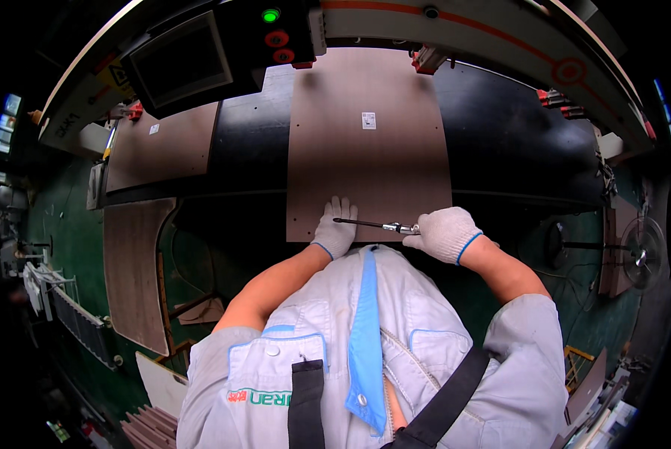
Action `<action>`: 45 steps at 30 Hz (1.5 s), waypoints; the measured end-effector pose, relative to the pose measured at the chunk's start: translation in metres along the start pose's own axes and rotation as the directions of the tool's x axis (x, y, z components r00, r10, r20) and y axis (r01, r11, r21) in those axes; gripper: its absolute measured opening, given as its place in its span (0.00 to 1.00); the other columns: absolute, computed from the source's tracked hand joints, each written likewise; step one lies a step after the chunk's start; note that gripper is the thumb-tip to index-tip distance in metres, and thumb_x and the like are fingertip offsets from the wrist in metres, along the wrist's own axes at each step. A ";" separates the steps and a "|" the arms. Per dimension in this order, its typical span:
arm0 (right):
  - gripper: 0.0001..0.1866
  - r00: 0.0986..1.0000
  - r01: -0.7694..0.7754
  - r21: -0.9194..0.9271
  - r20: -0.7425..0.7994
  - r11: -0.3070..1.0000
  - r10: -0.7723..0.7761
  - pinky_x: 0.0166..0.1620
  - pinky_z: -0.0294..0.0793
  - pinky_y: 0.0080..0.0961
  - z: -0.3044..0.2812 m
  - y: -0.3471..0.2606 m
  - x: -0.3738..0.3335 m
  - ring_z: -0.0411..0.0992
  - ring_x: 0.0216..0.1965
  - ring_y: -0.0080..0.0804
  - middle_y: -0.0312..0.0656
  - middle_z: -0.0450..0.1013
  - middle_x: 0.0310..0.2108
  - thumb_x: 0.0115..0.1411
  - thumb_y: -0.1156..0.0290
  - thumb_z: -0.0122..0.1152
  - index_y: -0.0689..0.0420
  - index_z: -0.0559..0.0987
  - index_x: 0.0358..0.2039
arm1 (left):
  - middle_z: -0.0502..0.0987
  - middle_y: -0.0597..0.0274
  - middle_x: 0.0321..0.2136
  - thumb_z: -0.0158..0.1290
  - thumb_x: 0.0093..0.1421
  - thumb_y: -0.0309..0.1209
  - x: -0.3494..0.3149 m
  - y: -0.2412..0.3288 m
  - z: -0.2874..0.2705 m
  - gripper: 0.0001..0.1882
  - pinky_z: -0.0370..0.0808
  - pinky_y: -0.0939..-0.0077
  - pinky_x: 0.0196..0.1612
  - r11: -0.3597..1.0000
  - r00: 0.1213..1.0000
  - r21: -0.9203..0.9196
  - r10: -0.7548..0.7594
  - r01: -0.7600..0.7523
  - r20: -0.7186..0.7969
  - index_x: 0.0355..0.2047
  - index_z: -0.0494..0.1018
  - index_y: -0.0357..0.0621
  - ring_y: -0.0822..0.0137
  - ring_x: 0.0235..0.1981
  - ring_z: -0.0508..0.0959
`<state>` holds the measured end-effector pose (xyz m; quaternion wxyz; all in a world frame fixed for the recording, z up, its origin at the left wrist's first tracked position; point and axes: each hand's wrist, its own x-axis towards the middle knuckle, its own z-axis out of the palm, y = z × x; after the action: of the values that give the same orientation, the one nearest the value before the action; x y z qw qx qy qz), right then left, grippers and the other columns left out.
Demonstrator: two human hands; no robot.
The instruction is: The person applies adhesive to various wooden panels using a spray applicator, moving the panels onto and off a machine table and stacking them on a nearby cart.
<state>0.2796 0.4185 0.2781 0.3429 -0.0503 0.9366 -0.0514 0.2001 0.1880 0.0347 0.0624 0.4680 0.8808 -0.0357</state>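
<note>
A brown wood-grain panel [369, 168] with a small white label lies on the black machine bed in front of me, with small dark holes near its edges. My left hand [337, 228], in a white knit glove, rests flat on its near edge with the fingers stretched out. In its matching glove, my right hand [445, 233] is closed around an air blow gun [400, 227] just right of the panel's near middle. The gun's long dark nozzle points left across the panel, its tip by my left fingers. Its grip is hidden in my palm.
Another labelled brown panel [163, 150] lies on the bed at left. A machine beam [485, 22] arches over the far side, carrying a screen [182, 60] and buttons. Below left stands a large brown board [135, 277]; a round fan-like guard [642, 254] is at right.
</note>
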 end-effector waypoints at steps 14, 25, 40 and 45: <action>0.30 1.000 -0.017 -0.041 -0.019 0.999 0.017 0.42 0.82 0.44 0.000 -0.002 0.002 0.82 0.35 0.53 0.54 0.83 0.31 0.67 0.43 0.54 0.59 0.88 0.33 | 0.64 0.26 0.65 0.43 0.67 0.28 -0.005 -0.001 0.006 0.27 0.61 0.35 0.68 0.999 1.000 -0.045 -0.005 0.003 -0.028 0.63 0.65 0.25 0.25 0.66 0.64; 0.30 0.999 -0.038 -0.020 -0.016 0.999 0.037 0.42 0.82 0.44 -0.001 -0.008 -0.001 0.83 0.36 0.53 0.53 0.83 0.31 0.66 0.42 0.54 0.57 0.88 0.34 | 0.64 0.22 0.64 0.45 0.66 0.30 -0.009 -0.003 0.009 0.29 0.62 0.35 0.68 0.999 0.993 0.019 0.028 -0.026 -0.114 0.63 0.64 0.23 0.24 0.66 0.64; 0.34 0.992 -0.123 0.142 0.010 0.982 0.123 0.47 0.80 0.45 0.033 0.012 0.010 0.81 0.41 0.56 0.57 0.82 0.35 0.67 0.39 0.54 0.62 0.86 0.37 | 0.66 0.30 0.65 0.44 0.68 0.31 -0.007 0.002 -0.008 0.27 0.60 0.37 0.67 0.998 1.000 0.064 0.004 -0.003 -0.016 0.64 0.66 0.27 0.28 0.67 0.63; 0.35 0.991 -0.123 0.234 0.086 0.965 0.106 0.50 0.79 0.44 0.056 0.020 0.010 0.81 0.44 0.56 0.58 0.82 0.39 0.67 0.38 0.54 0.63 0.86 0.38 | 0.67 0.31 0.64 0.46 0.67 0.30 -0.001 0.003 -0.016 0.28 0.62 0.39 0.67 0.998 0.997 -0.024 -0.048 0.050 0.059 0.65 0.65 0.29 0.31 0.67 0.64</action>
<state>0.3071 0.4336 0.2263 0.3825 0.0435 0.9120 -0.1417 0.2022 0.1912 0.0509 0.0929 0.4443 0.8902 -0.0397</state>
